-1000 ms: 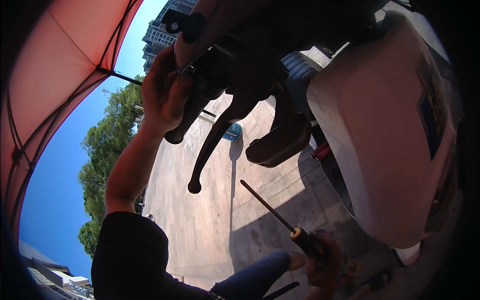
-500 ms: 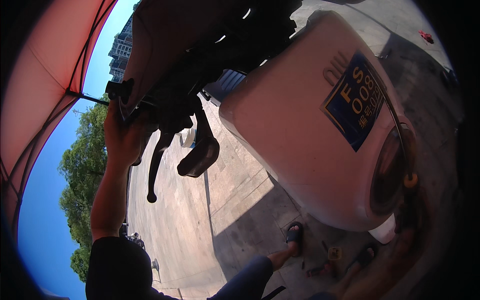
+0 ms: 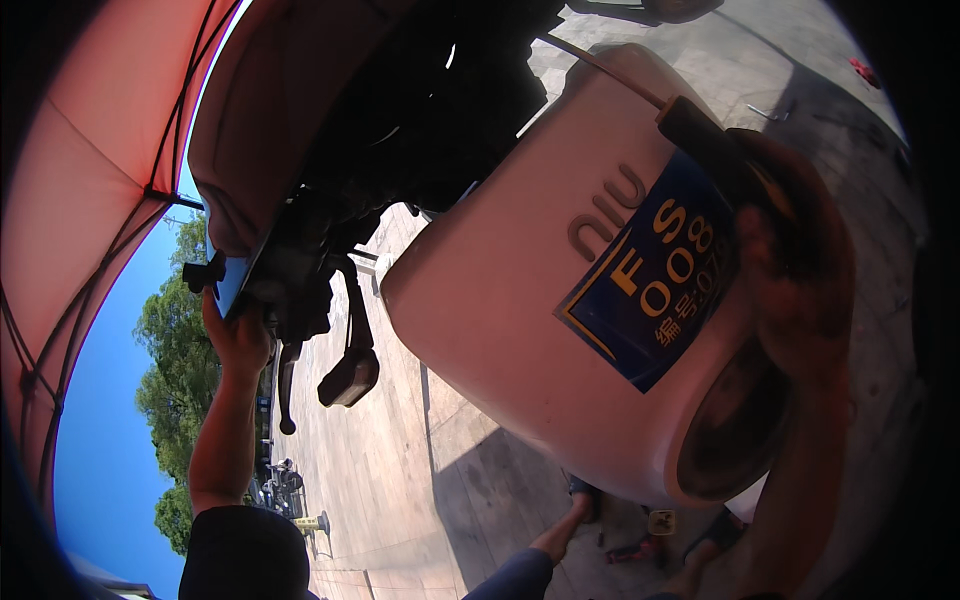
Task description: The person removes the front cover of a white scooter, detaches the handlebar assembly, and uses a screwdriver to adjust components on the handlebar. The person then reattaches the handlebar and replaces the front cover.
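A pink-looking scooter body panel (image 3: 510, 330) with a dark blue sticker (image 3: 650, 290) and a round dark lamp (image 3: 735, 430) fills the middle right. My right hand (image 3: 800, 250) is wrapped around the dark handle of a screwdriver (image 3: 610, 72). Its long shaft points up and left, into the dark inner parts (image 3: 430, 110) of the scooter; its tip is hard to make out. At the left, my left hand (image 3: 243, 335) is closed on the scooter's handlebar assembly (image 3: 300, 290), beside a black lever (image 3: 287, 395). Most of its fingers are hidden behind the dark parts.
A red canopy (image 3: 90, 170) on dark poles hangs at the left, with trees (image 3: 180, 350) beyond. Below, on the paved ground (image 3: 400, 500), lie a small yellowish container (image 3: 661, 522) and red-handled tools (image 3: 635, 550) near my feet. A red item (image 3: 863, 72) lies far right.
My right hand has risen from beside the lamp, and the screwdriver has swung from upright to pointing up-left at the dark inner parts. The left hand keeps its hold; the view has shifted.
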